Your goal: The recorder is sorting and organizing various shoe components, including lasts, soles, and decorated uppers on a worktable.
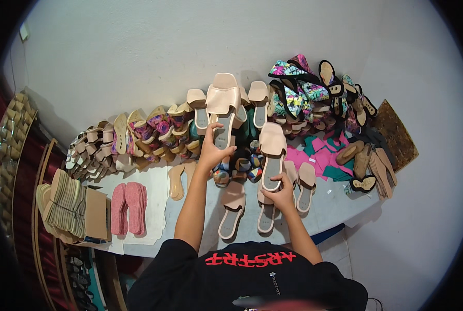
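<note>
Against the wall, the long row of finished sandals [153, 129] is built; loose pairs remain on the table [335, 207]. My left hand [212, 150] grips one beige sandal [222, 106] raised upright, toe up; my right hand [280, 196] clasps another [272, 155], its length likewise running toe-up toward the wall.

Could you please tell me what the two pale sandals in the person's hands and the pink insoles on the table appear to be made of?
The sandal in the left hand and the one in the right hand look like smooth synthetic leather: their beige straps show a soft sheen. The pink insoles look like matte foam or fabric, with a dull, slightly textured face.
</note>
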A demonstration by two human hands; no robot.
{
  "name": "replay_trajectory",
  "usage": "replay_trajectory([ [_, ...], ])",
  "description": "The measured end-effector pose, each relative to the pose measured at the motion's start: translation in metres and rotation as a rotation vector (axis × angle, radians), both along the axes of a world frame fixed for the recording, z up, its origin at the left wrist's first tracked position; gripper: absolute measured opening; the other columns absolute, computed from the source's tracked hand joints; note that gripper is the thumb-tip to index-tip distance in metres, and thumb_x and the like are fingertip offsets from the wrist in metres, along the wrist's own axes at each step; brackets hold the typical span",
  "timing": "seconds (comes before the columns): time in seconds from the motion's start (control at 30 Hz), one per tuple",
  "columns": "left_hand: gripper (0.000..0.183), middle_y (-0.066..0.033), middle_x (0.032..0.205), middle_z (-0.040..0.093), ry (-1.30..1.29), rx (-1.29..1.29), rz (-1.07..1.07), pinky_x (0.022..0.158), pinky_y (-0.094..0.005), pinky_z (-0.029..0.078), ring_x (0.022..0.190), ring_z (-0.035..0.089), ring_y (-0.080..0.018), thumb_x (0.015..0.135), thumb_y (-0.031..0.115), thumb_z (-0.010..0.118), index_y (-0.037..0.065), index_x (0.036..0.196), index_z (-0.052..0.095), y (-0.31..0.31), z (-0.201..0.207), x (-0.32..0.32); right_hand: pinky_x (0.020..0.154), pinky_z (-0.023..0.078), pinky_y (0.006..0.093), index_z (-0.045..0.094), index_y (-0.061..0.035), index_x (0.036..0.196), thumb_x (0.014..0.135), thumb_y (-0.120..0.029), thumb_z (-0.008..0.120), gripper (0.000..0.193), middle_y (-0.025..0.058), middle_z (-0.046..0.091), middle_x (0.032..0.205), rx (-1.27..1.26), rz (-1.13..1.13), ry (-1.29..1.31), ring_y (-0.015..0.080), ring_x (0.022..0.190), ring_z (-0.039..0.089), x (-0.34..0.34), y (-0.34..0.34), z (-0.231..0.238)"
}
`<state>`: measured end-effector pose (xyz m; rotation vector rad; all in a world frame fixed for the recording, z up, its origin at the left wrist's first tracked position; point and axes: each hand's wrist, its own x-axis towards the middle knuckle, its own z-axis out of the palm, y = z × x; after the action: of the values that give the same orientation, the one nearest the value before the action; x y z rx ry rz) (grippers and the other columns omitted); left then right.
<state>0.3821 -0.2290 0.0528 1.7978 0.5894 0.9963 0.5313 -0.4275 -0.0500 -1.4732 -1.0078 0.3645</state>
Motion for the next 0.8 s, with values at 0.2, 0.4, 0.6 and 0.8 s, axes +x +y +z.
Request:
replay_trajectory([
  [0.2,0.067,-0.0090,0.098,0.051,0.022,0.042,0.024,0.080,-0.0282,0.042,0.092,0.051,-0.0171,0.060,0.003,0.072,0.012,0.115,0.034,0.017,0.001,0.008,0.082,0.039,0.0331,0.053,-0.0066,0.081,0.050,-0.008,0.075,0.039,0.0096,0.052,0.089,0.096,0.027,-0.132,0.0267,0.093,0.047,0.020,0.031,0.052],
  [0.4,0.066,-0.0099,0.100,0.051,0.014,0.003,-0.004,0.080,-0.0274,0.042,0.094,0.050,-0.0163,0.061,0.004,0.072,0.011,0.116,0.035,0.024,0.005,0.017,0.082,0.040,0.0337,0.053,-0.0074,0.085,0.050,-0.006,0.074,0.041,0.0100,0.054,0.093,0.101,0.022,-0.196,0.0266,0.094,0.049,0.035,0.046,0.049],
  [0.6,0.060,-0.0098,0.101,0.052,-0.055,0.065,0.101,0.076,-0.0284,0.044,0.088,0.052,-0.0153,0.060,0.010,0.074,0.008,0.110,0.040,0.019,0.004,0.016,0.078,0.045,0.0301,0.054,-0.0066,0.091,0.054,-0.007,0.077,0.043,0.0086,0.046,0.095,-0.062,0.141,-0.039,0.0203,0.087,0.052,0.023,0.022,0.049],
  [0.8,0.048,-0.0076,0.092,0.053,-0.088,-0.050,0.077,0.069,-0.0236,0.045,0.080,0.053,-0.0117,0.064,0.010,0.073,0.007,0.100,0.042,-0.006,-0.007,0.004,0.077,0.043,0.0326,0.056,-0.0062,0.088,0.055,-0.012,0.077,0.040,0.0082,0.051,0.089,-0.178,0.068,-0.061,0.0229,0.087,0.049,-0.007,-0.012,0.005],
])
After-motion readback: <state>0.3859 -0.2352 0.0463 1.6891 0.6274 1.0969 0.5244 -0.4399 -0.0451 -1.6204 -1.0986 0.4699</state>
